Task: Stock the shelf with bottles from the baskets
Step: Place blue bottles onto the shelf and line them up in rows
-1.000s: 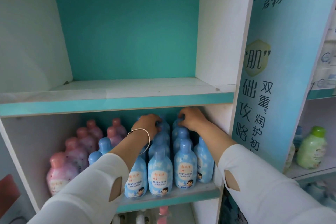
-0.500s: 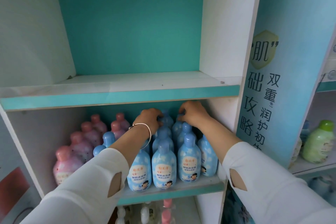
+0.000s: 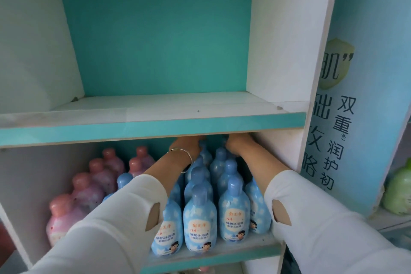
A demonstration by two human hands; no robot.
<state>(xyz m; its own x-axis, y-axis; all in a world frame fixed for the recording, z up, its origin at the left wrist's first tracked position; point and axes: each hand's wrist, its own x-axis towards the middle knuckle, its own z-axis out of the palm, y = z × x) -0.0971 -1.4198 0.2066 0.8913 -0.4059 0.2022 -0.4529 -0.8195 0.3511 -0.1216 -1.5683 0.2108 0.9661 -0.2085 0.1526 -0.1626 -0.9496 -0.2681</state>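
**Reaching deep among the blue bottles**

Reaching under the white shelf board with the teal front edge (image 3: 155, 128), both arms in white sleeves stretch to the back of the lower compartment. The left hand (image 3: 185, 143), with a thin silver bangle (image 3: 184, 154) on its wrist, rests on the caps of the rearmost pale blue plastic bottles with cloud-print labels (image 3: 200, 224). The right hand (image 3: 236, 142) lies just beside it, over the next row to the right. The upper board hides the fingers of both hands, so whether either grip is closed on a bottle cannot be told.

These blue bottles stand upright in tight rows on the right half of the lower shelf, reaching its front edge. Pink plastic bottles with salmon caps (image 3: 84, 191) fill the left half, also upright. Above, the compartment with the teal back panel (image 3: 155, 35) holds no bottles. A light blue side panel printed with dark characters (image 3: 347, 118) stands at right, with a blurred green bottle (image 3: 398, 193) beyond it.
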